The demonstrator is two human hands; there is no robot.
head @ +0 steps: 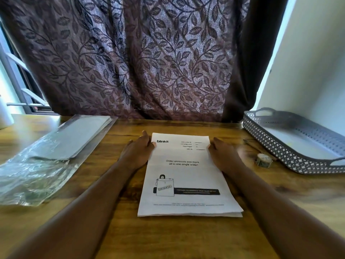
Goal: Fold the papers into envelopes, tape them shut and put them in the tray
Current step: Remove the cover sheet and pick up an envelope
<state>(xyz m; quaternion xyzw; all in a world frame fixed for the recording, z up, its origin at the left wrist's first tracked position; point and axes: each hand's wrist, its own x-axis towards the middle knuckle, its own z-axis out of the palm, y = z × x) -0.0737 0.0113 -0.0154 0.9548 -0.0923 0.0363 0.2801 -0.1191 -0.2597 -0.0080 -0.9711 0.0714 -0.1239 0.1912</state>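
Note:
A stack of white printed papers (pixel 186 174) lies flat in the middle of the wooden table (pixel 115 230), its top sheet marked "blinkit". My left hand (pixel 139 152) rests against the stack's upper left edge, fingers fairly straight. My right hand (pixel 223 154) touches the upper right edge in the same way. A grey perforated tray (pixel 291 156) with handles stands at the right side of the table. A small roll of tape (pixel 263 160) sits just left of the tray.
A clear plastic sleeve (pixel 37 165) with a grey sheet inside lies on the left of the table. A dark pen or pencil (pixel 253 144) lies beside the tape roll. A leaf-patterned curtain (pixel 141 58) hangs behind the table's far edge.

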